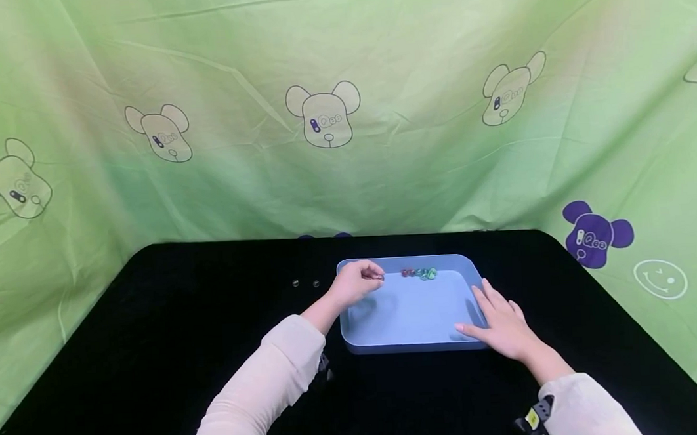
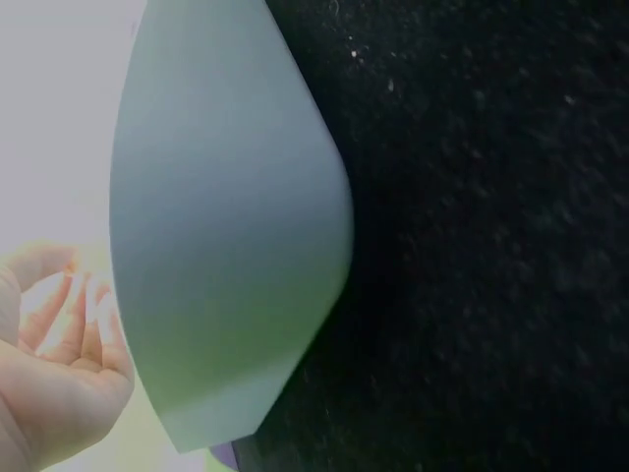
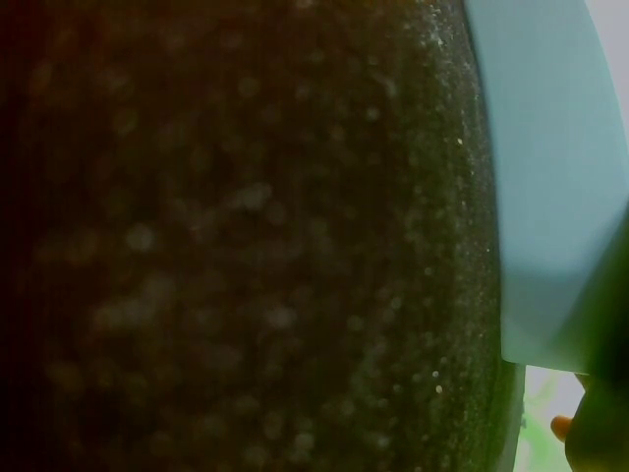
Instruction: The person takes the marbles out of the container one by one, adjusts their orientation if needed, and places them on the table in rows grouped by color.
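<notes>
My left hand [image 1: 354,285] reaches over the left part of a blue tray [image 1: 413,314]. It pinches a small glass marble [image 1: 380,277] between thumb and fingers, largely hidden by the fingertips. Along the tray's back side sit several glass marbles: reddish marbles [image 1: 407,273] on the left and green marbles [image 1: 427,274] on the right. With fingers spread and fairly straight, my right hand [image 1: 504,324] rests on the tray's right rim. The left wrist view has my left hand beside the overexposed tray wall [image 2: 231,226]; the marble cannot be made out there.
Two small clear marbles [image 1: 316,283] lie apart on the black tabletop [image 1: 153,333], left of the tray. A green curtain [image 1: 234,184] with bear-head prints hangs behind the table and at both sides.
</notes>
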A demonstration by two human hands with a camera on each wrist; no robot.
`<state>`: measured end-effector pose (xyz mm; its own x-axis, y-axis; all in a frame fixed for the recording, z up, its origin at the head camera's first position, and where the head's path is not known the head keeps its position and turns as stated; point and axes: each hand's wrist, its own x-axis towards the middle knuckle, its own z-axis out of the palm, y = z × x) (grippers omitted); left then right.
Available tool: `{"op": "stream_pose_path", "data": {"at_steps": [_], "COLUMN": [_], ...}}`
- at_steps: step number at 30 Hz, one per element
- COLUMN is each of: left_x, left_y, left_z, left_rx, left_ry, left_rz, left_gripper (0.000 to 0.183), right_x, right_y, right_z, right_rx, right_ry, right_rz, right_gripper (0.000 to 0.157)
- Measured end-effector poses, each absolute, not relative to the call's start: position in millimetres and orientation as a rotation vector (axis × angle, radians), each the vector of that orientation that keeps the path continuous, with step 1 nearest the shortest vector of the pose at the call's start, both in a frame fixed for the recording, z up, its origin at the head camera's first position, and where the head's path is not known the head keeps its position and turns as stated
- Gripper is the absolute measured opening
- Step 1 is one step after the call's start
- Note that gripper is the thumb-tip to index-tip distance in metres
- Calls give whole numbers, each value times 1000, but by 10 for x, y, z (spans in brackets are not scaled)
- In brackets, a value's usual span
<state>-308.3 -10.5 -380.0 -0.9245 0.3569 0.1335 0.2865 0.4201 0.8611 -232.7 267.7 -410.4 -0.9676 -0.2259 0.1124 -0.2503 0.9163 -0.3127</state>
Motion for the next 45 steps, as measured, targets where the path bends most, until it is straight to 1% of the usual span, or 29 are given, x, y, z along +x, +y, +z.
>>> {"op": "stream_pose_path", "data": {"at_steps": [7, 15, 34, 45], "left_x": [-3097, -3086, -3094, -3088], "left_y": [-238, -391, -736, -967], "left_z": [-3818, -3826, -3902, -3932], "left_rx": [609, 528, 457, 384], "left_ry": [2602, 2595, 2620, 2684], "left_rz": [1573, 1620, 1755, 1748], "left_gripper": [14, 12, 11, 11], "right_x": [-2335, -2345, -2328, -2313], "right_y": [2681, 2686, 2689, 2682], "right_z": [-4100, -4104, -4097, -4089], "right_rx": [370, 377, 394, 394], "right_ry": [-3007, -3007, -2988, -2986], "right_rz": [516, 507, 483, 496], "right_gripper": [88, 88, 86, 86]}}
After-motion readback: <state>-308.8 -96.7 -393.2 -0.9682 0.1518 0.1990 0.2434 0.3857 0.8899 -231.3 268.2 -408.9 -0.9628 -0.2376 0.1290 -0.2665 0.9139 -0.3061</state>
